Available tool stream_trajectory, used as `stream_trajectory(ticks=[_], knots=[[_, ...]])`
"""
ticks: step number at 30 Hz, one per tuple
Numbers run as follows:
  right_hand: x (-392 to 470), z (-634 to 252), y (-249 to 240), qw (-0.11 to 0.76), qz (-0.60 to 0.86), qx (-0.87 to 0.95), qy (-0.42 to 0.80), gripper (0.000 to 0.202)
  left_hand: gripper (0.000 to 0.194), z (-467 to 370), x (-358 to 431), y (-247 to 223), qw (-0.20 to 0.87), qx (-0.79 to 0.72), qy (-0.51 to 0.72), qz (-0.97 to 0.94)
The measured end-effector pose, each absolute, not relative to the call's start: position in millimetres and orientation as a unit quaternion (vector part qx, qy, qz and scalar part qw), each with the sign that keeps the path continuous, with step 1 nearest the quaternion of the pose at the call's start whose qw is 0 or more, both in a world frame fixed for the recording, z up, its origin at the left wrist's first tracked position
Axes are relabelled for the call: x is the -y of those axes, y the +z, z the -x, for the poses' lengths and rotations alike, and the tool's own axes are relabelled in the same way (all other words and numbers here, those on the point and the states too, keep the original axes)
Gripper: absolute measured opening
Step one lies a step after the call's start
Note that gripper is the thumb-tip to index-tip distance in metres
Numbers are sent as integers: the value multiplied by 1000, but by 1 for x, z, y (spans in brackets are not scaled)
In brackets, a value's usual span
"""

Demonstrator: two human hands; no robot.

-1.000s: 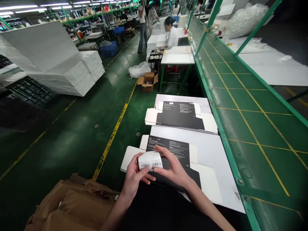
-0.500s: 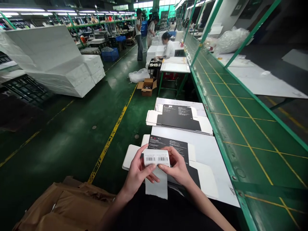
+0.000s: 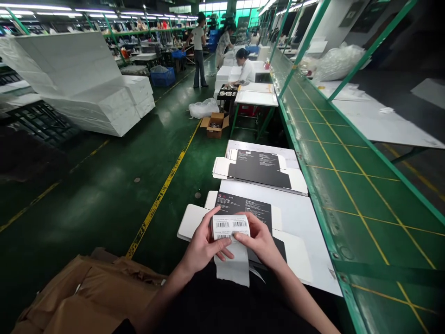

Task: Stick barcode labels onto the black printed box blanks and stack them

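1. Hands meet low in the middle of the view: the left hand (image 3: 203, 246) and the right hand (image 3: 261, 241) both pinch one strip of barcode labels (image 3: 231, 228), thumbs and fingertips closed on its upper part.
2. The strip shows two barcodes side by side at the top; its blank lower end hangs down past the hands, toward the person's dark lap.
3. The strip is held just above a flat black-and-white carton (image 3: 243, 208) that lies unfolded on the white table (image 3: 306, 218), white flaps spread to left and right.
4. Farther along the same table lies a stack of flat cartons (image 3: 259, 168) of the same kind, well apart from the hands.
5. To the right of the table runs a green conveyor belt (image 3: 347, 162) with yellow lines.
6. At the lower left, near the left forearm, sits crumpled brown paper (image 3: 86, 297).
7. On the green floor at the left stands a pile of white sheets (image 3: 86, 88); a small open cardboard box (image 3: 214, 125) sits near a yellow floor line.
8. In the distance a seated person (image 3: 245, 69) works at another table, and two others stand beyond.
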State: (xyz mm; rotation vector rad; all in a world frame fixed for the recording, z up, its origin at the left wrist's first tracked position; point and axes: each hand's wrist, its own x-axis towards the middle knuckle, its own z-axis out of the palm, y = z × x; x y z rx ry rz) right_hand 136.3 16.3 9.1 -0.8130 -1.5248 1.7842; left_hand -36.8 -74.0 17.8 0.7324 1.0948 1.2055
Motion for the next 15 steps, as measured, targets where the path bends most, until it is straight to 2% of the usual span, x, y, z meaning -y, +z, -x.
stream_trajectory(ticks=[5,9,11,13,15], knots=[[-17,-143,12,254,304,572,718,42,95,33,79,16,632,-482,518,-316],[-22,-153,12,208,302,605,707,49,80,30,82,15,630,-494,503,-325],[-24,-159,17,191,311,654,662,62,70,29,82,13,623,-505,489,-344],[-25,-163,28,228,319,726,565,71,64,30,83,11,598,-524,478,-374],[-24,-164,41,278,295,794,454,62,60,31,84,10,557,-544,473,-412]])
